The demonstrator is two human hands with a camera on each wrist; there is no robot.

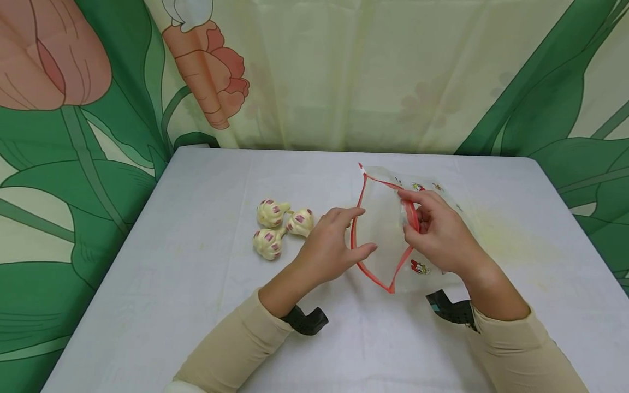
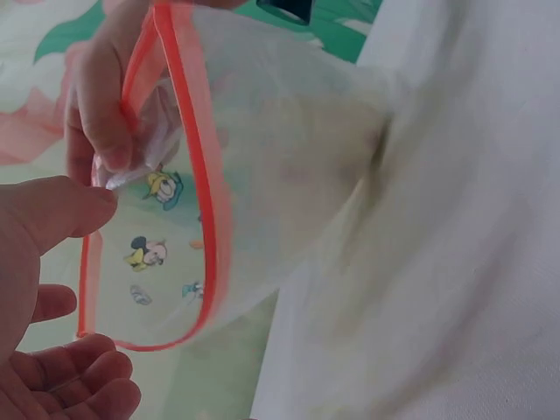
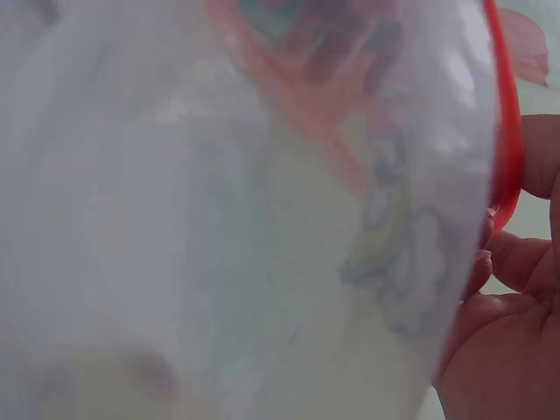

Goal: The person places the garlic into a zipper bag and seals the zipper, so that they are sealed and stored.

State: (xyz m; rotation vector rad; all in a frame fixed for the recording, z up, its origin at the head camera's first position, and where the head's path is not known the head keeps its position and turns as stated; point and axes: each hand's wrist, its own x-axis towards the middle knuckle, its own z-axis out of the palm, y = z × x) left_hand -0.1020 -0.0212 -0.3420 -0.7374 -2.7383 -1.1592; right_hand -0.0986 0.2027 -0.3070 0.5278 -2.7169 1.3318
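Note:
A translucent bag (image 1: 380, 218) with a red-edged mouth and cartoon prints stands spread over the table, its mouth facing left. My right hand (image 1: 444, 234) pinches the far rim of that mouth; in the right wrist view the bag (image 3: 262, 236) covers most of the picture, the fingers (image 3: 529, 262) at its red edge. Beside the near rim is my left hand (image 1: 329, 248), fingers spread and loosely bent. The left wrist view has this hand (image 2: 61, 289) in front of the opening of the bag (image 2: 280, 149). Three garlic bulbs (image 1: 269, 244) lie left of my left hand.
The bulbs and bag rest on a white-covered table (image 1: 196, 305). Behind it hangs a curtain (image 1: 344, 76) with large flower and leaf prints. A black strap (image 1: 307, 321) is on the left wrist, another (image 1: 449, 308) on the right.

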